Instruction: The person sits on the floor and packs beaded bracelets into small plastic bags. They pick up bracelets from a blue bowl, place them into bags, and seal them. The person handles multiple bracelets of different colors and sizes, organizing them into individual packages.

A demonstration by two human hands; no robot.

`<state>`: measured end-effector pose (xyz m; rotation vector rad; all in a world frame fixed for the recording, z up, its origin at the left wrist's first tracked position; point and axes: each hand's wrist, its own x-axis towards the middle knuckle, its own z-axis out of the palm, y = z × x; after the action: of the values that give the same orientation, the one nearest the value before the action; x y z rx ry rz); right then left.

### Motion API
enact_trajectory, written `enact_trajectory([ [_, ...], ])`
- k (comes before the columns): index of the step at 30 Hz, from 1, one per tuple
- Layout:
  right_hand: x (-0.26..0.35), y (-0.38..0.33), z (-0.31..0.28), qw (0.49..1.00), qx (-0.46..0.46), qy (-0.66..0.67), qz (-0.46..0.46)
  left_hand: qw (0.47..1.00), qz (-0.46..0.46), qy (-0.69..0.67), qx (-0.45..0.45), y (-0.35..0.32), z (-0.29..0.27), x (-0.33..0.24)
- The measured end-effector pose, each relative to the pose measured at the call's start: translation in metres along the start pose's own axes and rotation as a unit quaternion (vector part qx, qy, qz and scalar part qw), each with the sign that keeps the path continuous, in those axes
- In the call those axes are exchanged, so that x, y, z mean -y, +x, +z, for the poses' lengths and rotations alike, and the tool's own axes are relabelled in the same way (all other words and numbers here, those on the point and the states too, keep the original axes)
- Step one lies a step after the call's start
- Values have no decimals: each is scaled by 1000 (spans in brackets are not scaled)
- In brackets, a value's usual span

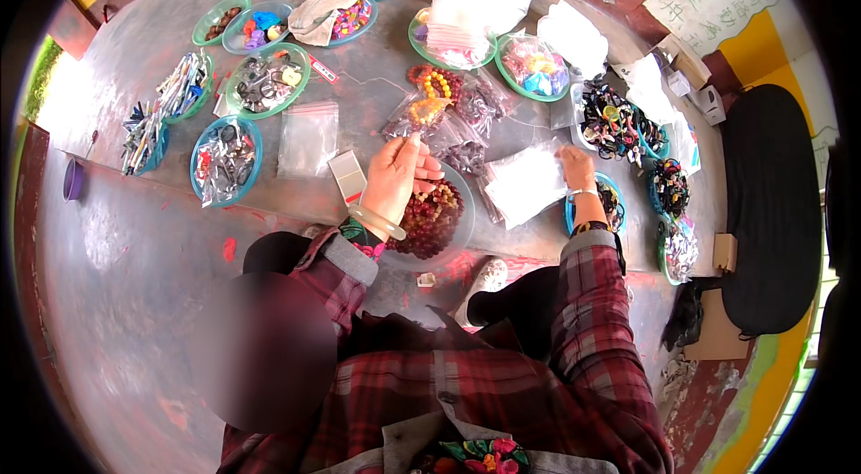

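My left hand (pixel 396 176) is above a clear bowl (pixel 465 236) of dark red bead bracelets (pixel 427 223). Its fingers are curled and the thumb points up toward a small clear bag with orange-yellow beads (pixel 426 110); whether it grips that bag I cannot make out. A yellow bead bracelet (pixel 434 82) lies just beyond, on several bagged dark bracelets (pixel 475 106). My right hand (pixel 578 171) pinches at the right edge of a stack of clear plastic bags (pixel 527 182), its fingertips partly hidden. A light bangle (pixel 377 221) circles my left wrist.
Bowls of small goods surround the work: hair clips (pixel 267 81), packaged items (pixel 224 160), pens (pixel 179 88), and black hair ties (pixel 614 120). More zip bags (pixel 308 140) lie at left beside a small card box (pixel 347 176). A black oval cushion-like object (pixel 767 205) stands at right.
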<state>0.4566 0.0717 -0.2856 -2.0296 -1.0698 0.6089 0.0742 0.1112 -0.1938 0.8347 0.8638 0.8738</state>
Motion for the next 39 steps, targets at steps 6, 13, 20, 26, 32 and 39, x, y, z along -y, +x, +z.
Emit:
enact_trajectory([
  [6, -50, 8, 3, 958, -55, -262, -100, 999, 9, -27, -13, 4, -1, -6],
  [13, -25, 30, 40, 884, -185, -382, -195, 995, 49, -70, -60, 3, -12, -16],
  [20, 13, 34, 171, 979, 64, -195, -18, 991, 53, -98, -74, 2, -13, -26],
  [26, 26, 35, 218, 980, 127, -85, 126, 989, 37, -116, -88, 0, -21, -32],
  [32, 34, 34, 225, 973, 154, 46, 168, 989, 38, -120, -74, 0, -25, -31],
  [39, 82, 19, 202, 912, 123, 358, 160, 990, 37, -118, -74, -1, -25, -30],
])
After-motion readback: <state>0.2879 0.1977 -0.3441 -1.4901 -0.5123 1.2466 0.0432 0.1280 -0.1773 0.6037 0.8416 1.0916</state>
